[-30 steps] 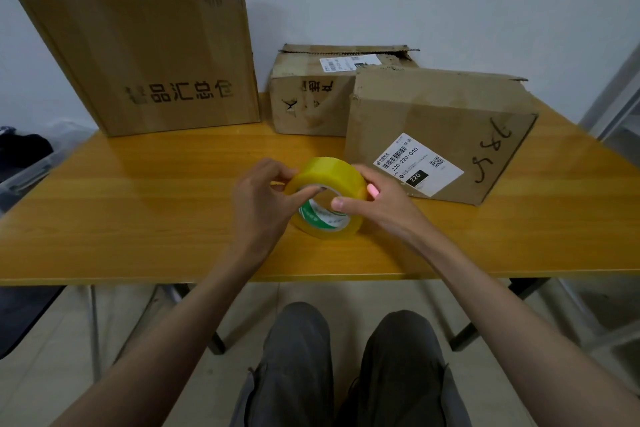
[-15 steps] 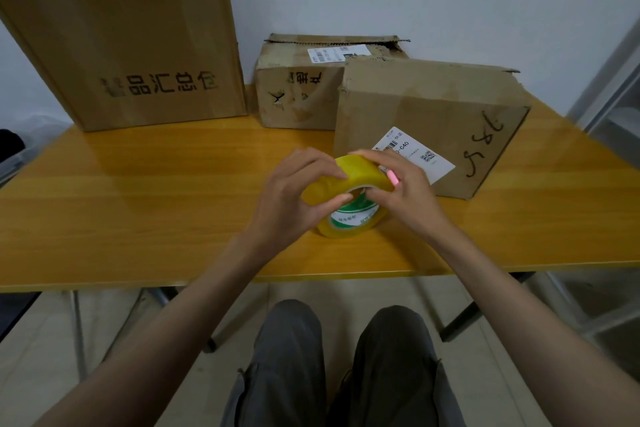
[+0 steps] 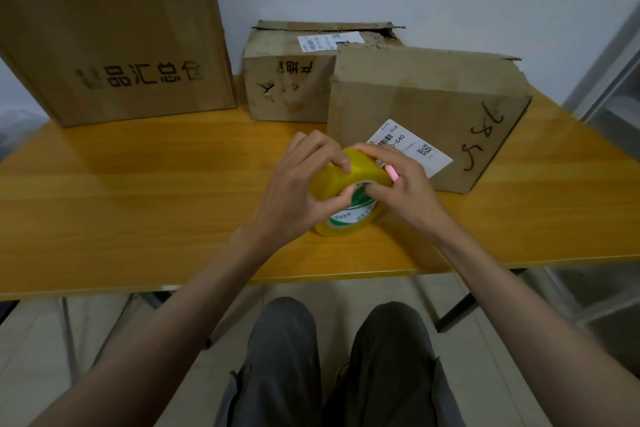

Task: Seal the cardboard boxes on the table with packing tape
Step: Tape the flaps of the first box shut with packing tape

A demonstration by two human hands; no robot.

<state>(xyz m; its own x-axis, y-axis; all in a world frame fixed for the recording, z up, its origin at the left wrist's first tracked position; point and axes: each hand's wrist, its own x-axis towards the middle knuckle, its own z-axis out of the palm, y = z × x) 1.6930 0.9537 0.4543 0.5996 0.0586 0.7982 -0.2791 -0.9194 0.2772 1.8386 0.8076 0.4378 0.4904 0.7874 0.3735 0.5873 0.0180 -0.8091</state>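
Note:
A yellow roll of packing tape (image 3: 349, 199) with a green-and-white core label stands on edge on the wooden table (image 3: 138, 198), tilted toward me. My left hand (image 3: 294, 191) grips its left side, fingers curled over the top rim and thumb at the core. My right hand (image 3: 405, 187) holds its right side, fingers curled over the outer band; a small pink object (image 3: 393, 173) shows at those fingers. Three cardboard boxes stand behind: a large one (image 3: 114, 35) at the left, a small one (image 3: 291, 80) at the back, and a labelled one (image 3: 429, 104) just beyond my hands.
The table's front edge (image 3: 207, 282) runs just above my knees (image 3: 332, 340). A white wall rises behind the boxes. A metal frame (image 3: 609, 62) stands at the right of the table. Dark items lie low at the far left.
My left hand has shifted from the roll's side up over its top rim. The roll is tilted further toward me and both hands sit closer to the labelled box.

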